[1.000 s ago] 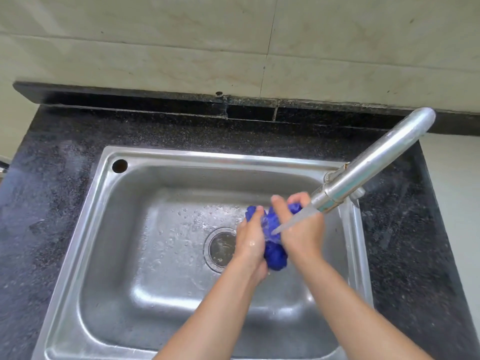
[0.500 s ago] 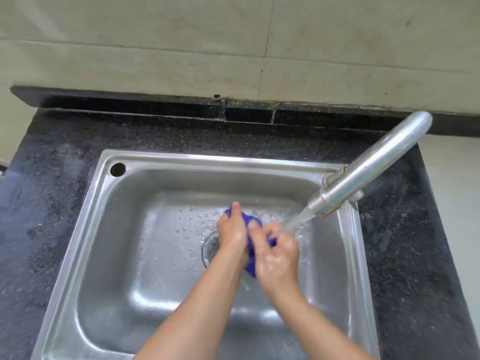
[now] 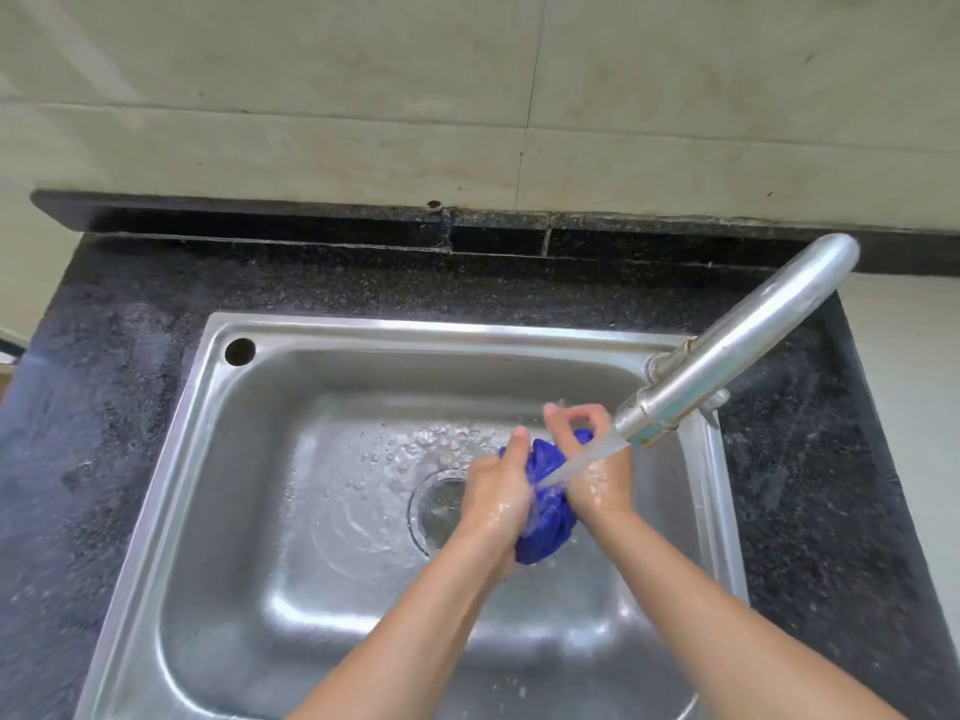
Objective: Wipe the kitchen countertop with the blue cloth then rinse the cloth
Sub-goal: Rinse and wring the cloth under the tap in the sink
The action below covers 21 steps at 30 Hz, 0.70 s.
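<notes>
Both hands were over the basin of the rectangular stainless-steel sink (image 3: 467,330), right of centre. The crumpled deep-blue cloth (image 3: 548,522) was bunched into a wad between them, above the round metal drain (image 3: 436,506) and a little to its right.

The left hand (image 3: 493,504) lay against the cloth's left side, its grip curled round the wad with the thumb up along the top. The right hand (image 3: 597,472) had the right side, its grip closed on the upper folds with the fingers bent over them. A tip of cloth poked out past the knuckles.

The long silver tubular faucet (image 3: 737,345) slanted in from the sink's back right corner, its nozzle just beside the right wrist. A stream of water (image 3: 576,465) ran from it onto the wad where the two hands met (both hands were wet and shiny). Droplets and ripples marked the basin floor around the drain.

The black speckled stone worktop (image 3: 104,407) framed the sink. A small round hole (image 3: 240,351) sat in the sink's back left corner. The beige tiled wall (image 3: 311,96) stood behind.
</notes>
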Motion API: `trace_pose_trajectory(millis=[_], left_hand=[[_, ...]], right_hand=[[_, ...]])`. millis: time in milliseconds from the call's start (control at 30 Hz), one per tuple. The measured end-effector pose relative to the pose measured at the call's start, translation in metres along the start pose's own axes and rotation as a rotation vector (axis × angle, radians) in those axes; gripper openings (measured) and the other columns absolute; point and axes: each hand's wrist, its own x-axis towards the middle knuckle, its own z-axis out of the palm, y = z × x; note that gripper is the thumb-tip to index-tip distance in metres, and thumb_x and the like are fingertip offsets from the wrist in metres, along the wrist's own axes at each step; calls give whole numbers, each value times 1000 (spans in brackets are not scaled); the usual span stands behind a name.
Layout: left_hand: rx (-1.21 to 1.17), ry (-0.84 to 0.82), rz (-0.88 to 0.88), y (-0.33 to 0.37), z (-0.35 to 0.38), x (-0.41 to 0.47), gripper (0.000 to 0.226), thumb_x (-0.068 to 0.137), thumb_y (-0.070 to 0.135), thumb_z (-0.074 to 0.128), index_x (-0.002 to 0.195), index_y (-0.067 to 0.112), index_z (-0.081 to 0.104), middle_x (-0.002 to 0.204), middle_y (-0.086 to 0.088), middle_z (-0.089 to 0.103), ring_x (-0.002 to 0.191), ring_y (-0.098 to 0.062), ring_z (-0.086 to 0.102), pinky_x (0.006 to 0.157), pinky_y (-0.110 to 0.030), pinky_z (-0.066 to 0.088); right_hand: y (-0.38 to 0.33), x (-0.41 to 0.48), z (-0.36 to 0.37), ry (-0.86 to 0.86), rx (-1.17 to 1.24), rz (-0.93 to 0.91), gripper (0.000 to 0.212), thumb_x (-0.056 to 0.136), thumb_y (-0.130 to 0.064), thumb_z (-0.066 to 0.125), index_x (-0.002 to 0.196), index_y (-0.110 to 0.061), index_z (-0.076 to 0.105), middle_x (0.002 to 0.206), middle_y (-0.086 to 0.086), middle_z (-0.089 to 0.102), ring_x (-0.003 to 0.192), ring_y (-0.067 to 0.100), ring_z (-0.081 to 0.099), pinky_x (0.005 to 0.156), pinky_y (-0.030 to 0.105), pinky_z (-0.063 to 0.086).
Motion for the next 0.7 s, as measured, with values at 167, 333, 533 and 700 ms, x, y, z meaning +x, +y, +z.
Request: trace_pose_trajectory(millis=[167, 333, 533, 700], left_hand=[[-92, 100, 100, 28, -25, 21, 36, 94, 44, 54, 80, 11, 57, 74, -12, 60, 58, -24, 62, 68, -37, 52], [-9, 154, 178, 10, -42, 28, 13, 84, 13, 71, 93, 12, 61, 91, -15, 61, 69, -20, 58, 67, -35, 51], [-300, -138, -260, -24, -23, 8, 36, 95, 54, 46, 115, 26, 55, 102, -7, 67, 82, -31, 68, 86, -51, 53], [-421, -156, -215, -3, -13, 6, 48, 95, 54, 42, 89, 10, 60, 63, -10, 65, 55, -24, 63, 55, -28, 51]], right_hand=[[2, -24, -29, -565, 11, 101, 48, 80, -50, 69, 48, -18, 53, 55, -4, 52, 54, 12, 46, 56, 21, 38], [-2, -16, -45, -446, 436, 244, 13, 83, -6, 65, 70, -5, 63, 63, 7, 61, 52, 14, 57, 49, 21, 42], [-25, -23, -31, -378, 428, 235, 15, 84, -6, 65, 90, -19, 60, 67, -3, 68, 51, 20, 59, 44, 25, 42], [-16, -79, -24, -359, 373, 93, 39, 87, -30, 68, 67, -1, 49, 50, 9, 50, 46, 23, 43, 47, 28, 37]])
